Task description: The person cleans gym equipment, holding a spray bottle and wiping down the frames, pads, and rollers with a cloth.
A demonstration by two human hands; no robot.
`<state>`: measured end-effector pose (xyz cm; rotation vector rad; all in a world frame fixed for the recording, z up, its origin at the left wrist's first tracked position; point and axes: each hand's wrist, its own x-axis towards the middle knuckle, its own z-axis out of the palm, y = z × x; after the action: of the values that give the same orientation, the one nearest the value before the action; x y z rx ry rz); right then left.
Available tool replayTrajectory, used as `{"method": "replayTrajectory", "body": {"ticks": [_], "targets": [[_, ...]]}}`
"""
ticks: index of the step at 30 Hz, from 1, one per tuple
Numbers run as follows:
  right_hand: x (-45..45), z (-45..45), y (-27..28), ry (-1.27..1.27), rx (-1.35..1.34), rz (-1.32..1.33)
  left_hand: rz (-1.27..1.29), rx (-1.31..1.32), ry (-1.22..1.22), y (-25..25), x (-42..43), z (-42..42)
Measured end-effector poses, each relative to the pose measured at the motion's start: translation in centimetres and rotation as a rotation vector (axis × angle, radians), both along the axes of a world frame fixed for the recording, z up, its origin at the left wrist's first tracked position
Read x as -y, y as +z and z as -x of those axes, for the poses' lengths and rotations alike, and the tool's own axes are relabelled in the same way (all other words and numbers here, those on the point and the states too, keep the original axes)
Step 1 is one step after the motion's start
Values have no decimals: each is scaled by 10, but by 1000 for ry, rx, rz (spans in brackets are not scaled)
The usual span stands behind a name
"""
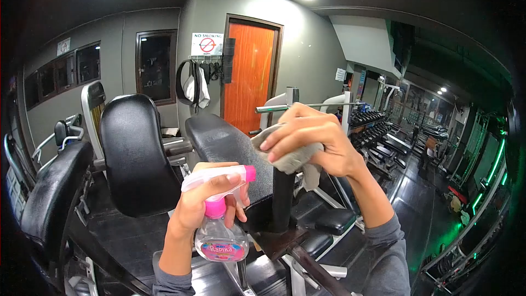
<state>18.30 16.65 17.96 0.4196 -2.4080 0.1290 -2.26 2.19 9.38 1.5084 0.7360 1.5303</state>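
My left hand [189, 205] is wrapped round a clear spray bottle [222, 241] with a white and pink trigger head and a pink label. The pink nozzle points right, toward the other hand. In my right hand [318, 137] is a grey cloth [293, 156], bunched under the fingers, with a loose end hanging down. The cloth is at the top of a black upright post [282, 203] of a gym machine; whether it presses on the post I cannot tell. Behind both hands stretches a black padded bench [219, 142].
A black padded seat back [134, 153] stands at the left, with another black pad [57, 186] nearer. Lower right is a small black pad [334, 220] on a white frame. A dumbbell rack [372, 126] and a wooden door [249, 71] are farther back.
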Motion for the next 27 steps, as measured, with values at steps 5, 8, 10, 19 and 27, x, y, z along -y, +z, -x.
{"method": "replayTrajectory", "body": {"ticks": [5, 8, 10, 19, 27], "targets": [[-2, -13, -24, -18, -170, 21, -14, 17, 3, -2, 6, 3], [-6, -15, -41, 13, -233, 134, -10, 16, -5, -5, 12, 3], [-3, -18, -53, 64, -283, 316, -1, 12, -6, -7, 19, 2], [15, -63, -106, -266, -226, 821, 86, -47, 35, -32, 40, -15], [9, -132, -162, -173, -138, 793, 51, -36, 199, -64, 55, -62]]}}
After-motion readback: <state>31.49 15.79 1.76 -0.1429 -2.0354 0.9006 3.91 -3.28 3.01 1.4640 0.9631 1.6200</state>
